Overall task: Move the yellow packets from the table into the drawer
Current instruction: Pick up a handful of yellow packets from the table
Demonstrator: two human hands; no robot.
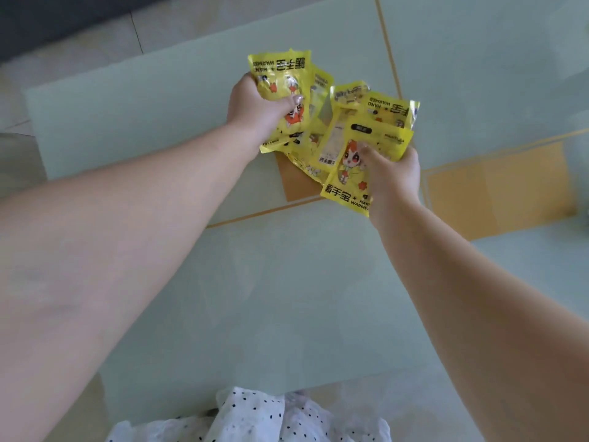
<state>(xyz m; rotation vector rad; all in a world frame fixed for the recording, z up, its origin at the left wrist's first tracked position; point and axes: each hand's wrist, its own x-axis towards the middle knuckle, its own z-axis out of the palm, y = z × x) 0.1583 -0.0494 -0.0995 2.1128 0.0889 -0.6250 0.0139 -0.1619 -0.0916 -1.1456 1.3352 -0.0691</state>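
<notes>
Several yellow hand-warmer packets lie fanned in a heap on the pale green glass table [159, 129]. My left hand [255, 106] grips the far-left packet [280, 71], thumb over its printed cartoon face. My right hand [393, 173] pinches the nearest packet [347, 180], thumb on its front. More yellow packets [331, 135] overlap between the two hands, partly hidden under the held ones. No drawer shows in this view.
The table's near edge runs just above my white dotted clothing [255, 419]. Seen through the glass are a brown panel [296, 183] under the heap and an orange rectangle [497, 193] with gold lines at right. Tiled floor lies far left.
</notes>
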